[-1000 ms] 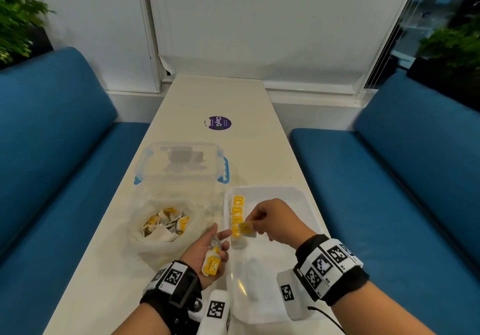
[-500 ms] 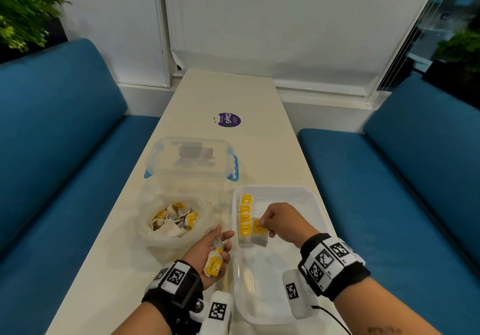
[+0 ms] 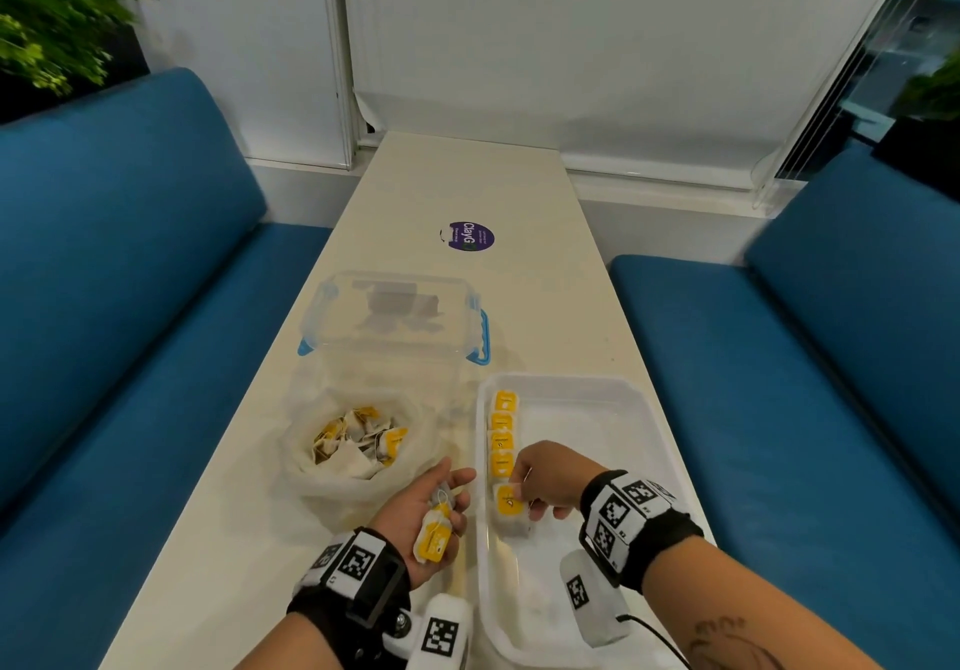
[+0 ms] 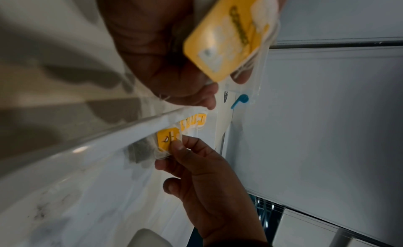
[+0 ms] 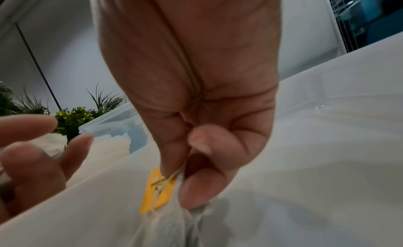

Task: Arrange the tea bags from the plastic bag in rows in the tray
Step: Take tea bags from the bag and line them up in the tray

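Note:
A white tray [image 3: 644, 409] lies at the table's near right. Several yellow-tagged tea bags [image 3: 503, 435] form a row along its left wall. My right hand [image 3: 522, 493] pinches one more tea bag [image 3: 508, 504] by its top edge at the near end of that row, with the bag low on the tray floor [image 5: 158, 188]. Just left of the tray, my left hand [image 3: 441, 508] is palm up, fingers curled round a few tea bags [image 3: 434, 539], also seen in the left wrist view as a yellow tag [image 4: 229, 38]. The plastic bag [image 3: 358, 441] holds several more.
A clear lidded box with blue clips [image 3: 395, 316] stands just behind the plastic bag. A purple sticker [image 3: 470, 236] is farther up the table. Blue benches [image 3: 805, 409] flank the narrow table on both sides. The right side of the tray holds no bags.
My right hand has brought its tea bag down from above the tray to the near end of the row. My left hand has stayed beside the tray with its bags.

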Available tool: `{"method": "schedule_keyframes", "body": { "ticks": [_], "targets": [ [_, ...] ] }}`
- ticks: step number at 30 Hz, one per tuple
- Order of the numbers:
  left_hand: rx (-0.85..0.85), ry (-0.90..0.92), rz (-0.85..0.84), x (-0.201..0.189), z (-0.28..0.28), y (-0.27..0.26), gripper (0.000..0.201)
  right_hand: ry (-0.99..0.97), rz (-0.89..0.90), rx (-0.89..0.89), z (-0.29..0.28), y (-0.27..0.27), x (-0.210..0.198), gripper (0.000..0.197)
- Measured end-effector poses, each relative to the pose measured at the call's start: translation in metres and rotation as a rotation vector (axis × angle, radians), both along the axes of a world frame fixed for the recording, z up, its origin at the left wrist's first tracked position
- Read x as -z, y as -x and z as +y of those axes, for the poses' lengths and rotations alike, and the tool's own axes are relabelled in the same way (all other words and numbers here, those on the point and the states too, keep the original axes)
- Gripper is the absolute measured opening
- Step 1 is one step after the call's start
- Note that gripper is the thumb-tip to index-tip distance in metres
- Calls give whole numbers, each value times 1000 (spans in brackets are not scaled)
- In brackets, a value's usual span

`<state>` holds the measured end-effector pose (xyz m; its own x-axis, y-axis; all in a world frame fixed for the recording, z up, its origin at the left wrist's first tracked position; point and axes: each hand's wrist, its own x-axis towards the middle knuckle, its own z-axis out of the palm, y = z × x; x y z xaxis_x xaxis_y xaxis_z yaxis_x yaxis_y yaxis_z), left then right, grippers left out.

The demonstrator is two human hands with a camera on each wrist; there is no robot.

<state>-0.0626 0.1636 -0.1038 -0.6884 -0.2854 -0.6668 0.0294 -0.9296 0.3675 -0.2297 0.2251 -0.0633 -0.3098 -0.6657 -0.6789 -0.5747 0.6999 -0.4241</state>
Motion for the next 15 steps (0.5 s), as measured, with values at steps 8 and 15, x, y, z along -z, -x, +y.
{"method": "schedule_keyframes", "body": {
  "ticks": [8,15],
  "targets": [
    [-15,1,7,0,1,-3,30,39,-8,82,-8,3,12,20],
    [-12,-17,7,3,6,-2,30,107,77,123,-12,-2,24,25]
  ]
}}
